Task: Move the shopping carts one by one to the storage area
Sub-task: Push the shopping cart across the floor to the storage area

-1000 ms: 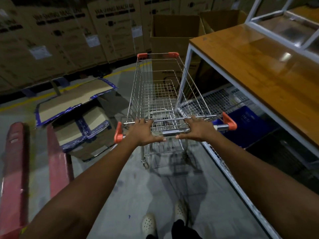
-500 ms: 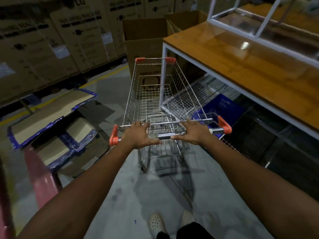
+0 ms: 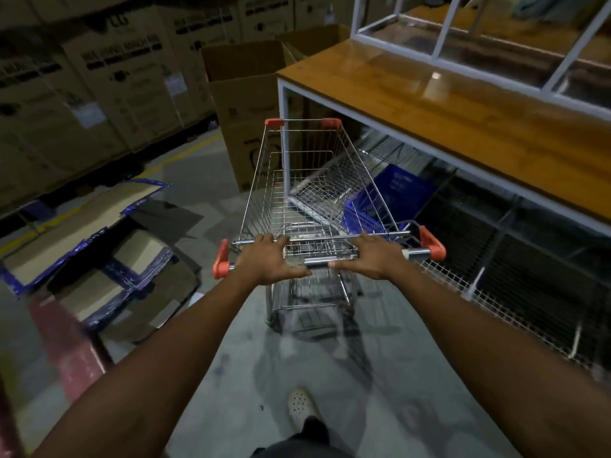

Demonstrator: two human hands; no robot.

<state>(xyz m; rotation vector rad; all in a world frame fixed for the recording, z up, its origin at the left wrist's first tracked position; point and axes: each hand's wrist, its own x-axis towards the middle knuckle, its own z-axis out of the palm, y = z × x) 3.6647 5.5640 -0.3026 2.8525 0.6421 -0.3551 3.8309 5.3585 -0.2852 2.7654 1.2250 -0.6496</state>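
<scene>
One cart (image 3: 307, 200) stands on the concrete floor straight ahead of you. Its long axis runs away from your body, with the nose angled slightly to the right, toward the white leg (image 3: 283, 100) of the wooden table (image 3: 429, 104). Its handle bar (image 3: 317, 262) lies crosswise, right under your fingers.

Your left hand (image 3: 269, 262) sits on the left half of the bar and your right hand (image 3: 372, 257) on the right half. Both have fingers curled over the bar and thumbs along its near side, so you grip the cart evenly and neither hand is nearer.

From this view the table leg shows through the cart's wire, and you cannot tell whether cart and leg touch. A blue basket (image 3: 393, 190) rests under the table, beside the cart's right wall. An open box (image 3: 244, 94) stands just beyond the nose, and flattened cardboard (image 3: 82, 242) lies on the floor to your left.

As a judgement, the coming push depends on swinging the nose left, away from the leg and round the box, probably with more push from your right hand.
</scene>
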